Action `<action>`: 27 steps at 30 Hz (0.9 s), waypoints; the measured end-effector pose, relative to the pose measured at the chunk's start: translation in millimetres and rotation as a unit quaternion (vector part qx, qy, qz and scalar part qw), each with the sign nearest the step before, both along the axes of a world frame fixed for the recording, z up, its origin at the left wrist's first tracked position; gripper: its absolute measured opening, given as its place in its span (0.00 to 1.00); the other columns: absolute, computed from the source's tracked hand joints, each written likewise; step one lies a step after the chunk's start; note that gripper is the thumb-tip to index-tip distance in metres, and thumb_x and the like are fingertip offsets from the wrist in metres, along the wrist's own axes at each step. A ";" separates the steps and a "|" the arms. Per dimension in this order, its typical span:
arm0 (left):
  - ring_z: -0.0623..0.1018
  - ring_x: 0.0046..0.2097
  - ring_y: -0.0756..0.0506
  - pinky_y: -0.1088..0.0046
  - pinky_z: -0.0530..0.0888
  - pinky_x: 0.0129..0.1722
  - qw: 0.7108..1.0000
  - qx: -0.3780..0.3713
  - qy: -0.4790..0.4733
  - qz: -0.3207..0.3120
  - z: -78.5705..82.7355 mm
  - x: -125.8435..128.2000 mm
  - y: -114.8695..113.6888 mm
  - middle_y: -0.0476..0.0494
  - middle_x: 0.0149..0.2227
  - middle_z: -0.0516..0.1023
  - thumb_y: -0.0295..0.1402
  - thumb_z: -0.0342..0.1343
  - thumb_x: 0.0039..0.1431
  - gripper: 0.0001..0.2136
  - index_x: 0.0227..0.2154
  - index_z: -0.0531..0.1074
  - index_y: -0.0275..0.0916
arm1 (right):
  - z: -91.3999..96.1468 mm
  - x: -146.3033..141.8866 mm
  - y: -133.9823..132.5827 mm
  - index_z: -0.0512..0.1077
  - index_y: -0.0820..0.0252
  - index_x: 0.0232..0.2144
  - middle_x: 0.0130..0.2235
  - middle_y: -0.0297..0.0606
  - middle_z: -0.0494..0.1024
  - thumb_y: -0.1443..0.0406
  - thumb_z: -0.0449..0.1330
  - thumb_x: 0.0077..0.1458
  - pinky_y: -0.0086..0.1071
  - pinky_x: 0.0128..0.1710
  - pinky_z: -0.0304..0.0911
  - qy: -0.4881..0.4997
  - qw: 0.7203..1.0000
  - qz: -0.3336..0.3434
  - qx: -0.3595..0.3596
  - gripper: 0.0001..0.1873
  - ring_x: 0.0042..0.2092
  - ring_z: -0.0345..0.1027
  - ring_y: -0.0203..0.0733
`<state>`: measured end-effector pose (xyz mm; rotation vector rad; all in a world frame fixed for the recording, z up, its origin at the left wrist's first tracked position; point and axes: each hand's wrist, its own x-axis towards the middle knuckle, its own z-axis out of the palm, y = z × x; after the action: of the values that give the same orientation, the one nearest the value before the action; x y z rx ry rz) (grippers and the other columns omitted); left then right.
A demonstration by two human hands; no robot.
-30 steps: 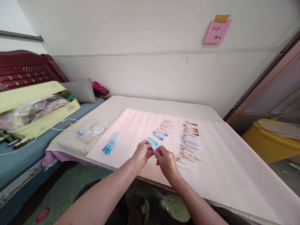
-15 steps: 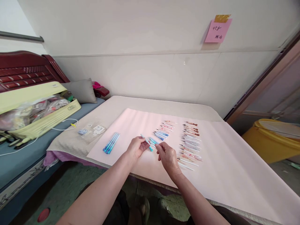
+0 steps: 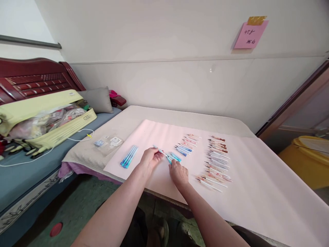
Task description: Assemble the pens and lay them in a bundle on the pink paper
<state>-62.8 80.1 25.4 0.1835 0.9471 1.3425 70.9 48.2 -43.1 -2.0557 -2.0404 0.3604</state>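
Note:
My left hand (image 3: 150, 158) is closed on a thin light-blue pen (image 3: 160, 152), held just above the pink sheet (image 3: 246, 192). My right hand (image 3: 178, 172) pinches the pen's near end. Just beyond the hands lie a few more blue pens (image 3: 175, 157). A bundle of blue pens (image 3: 129, 156) rests to the left of my left hand. To the right, two columns of small patterned pens (image 3: 217, 157) are laid out in rows, with a shorter column (image 3: 187, 144) nearer the middle.
Small clear packets (image 3: 109, 141) lie on the beige cloth at the left. A yellow-green open suitcase (image 3: 46, 120) full of bags sits on the bed beside a grey pillow (image 3: 96, 99). A pink note (image 3: 250, 33) is taped to the wall. A yellow bin (image 3: 308, 157) stands at the right.
My hands drew apart, then my right hand came back to the pen's end. The left hand holds the pen out flatter. The camera has shifted slightly left.

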 end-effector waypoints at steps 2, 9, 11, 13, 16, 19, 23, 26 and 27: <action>0.75 0.27 0.48 0.72 0.75 0.28 1.000 -0.004 0.008 0.016 -2.5 -4.3 2.5 0.42 0.24 0.70 0.16 0.49 0.52 0.07 0.25 0.63 0.33 | 2.0 -1.6 1.6 0.67 0.59 0.39 0.40 0.46 0.75 0.63 0.48 0.58 0.33 0.34 0.57 -0.001 1.000 0.007 -0.005 0.11 0.38 0.71 0.46; 0.75 0.25 0.48 0.71 0.75 0.27 0.997 -0.012 0.035 0.068 -12.4 -10.9 12.9 0.44 0.22 0.69 0.16 0.48 0.52 0.07 0.26 0.63 0.33 | 32.3 5.4 -17.9 0.68 0.53 0.34 0.32 0.33 0.76 0.59 0.47 0.58 0.26 0.27 0.50 0.036 0.998 0.048 0.027 0.11 0.33 0.68 0.36; 0.74 0.24 0.49 0.70 0.76 0.27 0.996 0.002 0.046 0.077 -13.5 -10.4 13.3 0.45 0.22 0.69 0.16 0.49 0.51 0.07 0.26 0.63 0.33 | 43.0 8.5 -25.7 0.68 0.53 0.34 0.31 0.32 0.76 0.59 0.47 0.58 0.26 0.26 0.48 0.064 0.995 0.053 0.060 0.11 0.31 0.66 0.35; 0.74 0.24 0.50 0.70 0.76 0.28 0.995 0.017 0.058 0.079 -13.4 -9.8 12.1 0.46 0.22 0.69 0.16 0.49 0.51 0.07 0.26 0.62 0.34 | 50.7 11.4 -30.8 0.69 0.54 0.33 0.29 0.32 0.75 0.60 0.49 0.56 0.27 0.25 0.47 0.082 0.992 0.049 0.082 0.10 0.29 0.65 0.35; 0.74 0.25 0.50 0.69 0.75 0.30 0.994 0.038 0.077 0.070 -12.2 -8.3 8.0 0.45 0.23 0.70 0.16 0.49 0.50 0.07 0.26 0.62 0.34 | 55.7 14.4 -33.2 0.69 0.54 0.33 0.28 0.32 0.75 0.61 0.50 0.56 0.27 0.25 0.45 0.086 0.991 0.042 0.090 0.09 0.29 0.64 0.36; 0.75 0.26 0.49 0.68 0.75 0.31 0.992 0.059 0.098 0.050 -10.5 -5.0 3.3 0.45 0.24 0.70 0.17 0.50 0.50 0.07 0.26 0.62 0.34 | 56.8 15.4 -32.8 0.69 0.54 0.32 0.28 0.33 0.75 0.61 0.50 0.55 0.27 0.25 0.44 0.085 0.991 0.043 0.092 0.09 0.29 0.64 0.36; 0.76 0.28 0.48 0.68 0.75 0.32 0.988 0.075 0.133 0.021 -7.3 2.5 -2.8 0.44 0.26 0.71 0.19 0.53 0.49 0.06 0.28 0.63 0.34 | 58.2 16.5 -32.3 0.70 0.55 0.32 0.28 0.33 0.75 0.62 0.51 0.55 0.27 0.25 0.45 0.084 0.991 0.035 0.095 0.08 0.29 0.65 0.36; 0.76 0.29 0.48 0.70 0.74 0.31 0.985 0.075 0.158 0.001 -4.2 9.4 -7.3 0.44 0.26 0.72 0.21 0.54 0.48 0.06 0.29 0.64 0.35 | 58.5 18.1 -31.5 0.70 0.55 0.31 0.27 0.34 0.75 0.63 0.51 0.54 0.27 0.26 0.45 0.085 0.991 0.034 0.102 0.08 0.28 0.64 0.36; 0.76 0.29 0.48 0.70 0.74 0.31 0.984 0.074 0.165 -0.004 -3.1 11.7 -8.6 0.44 0.26 0.72 0.22 0.54 0.48 0.06 0.29 0.65 0.35 | 58.3 18.5 -31.0 0.70 0.56 0.31 0.27 0.34 0.74 0.63 0.51 0.54 0.27 0.26 0.45 0.086 0.990 0.034 0.105 0.08 0.28 0.64 0.36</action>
<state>-51.1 71.5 22.3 0.5356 1.1197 1.4002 89.4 17.2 15.3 -1.7720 -1.9588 0.3072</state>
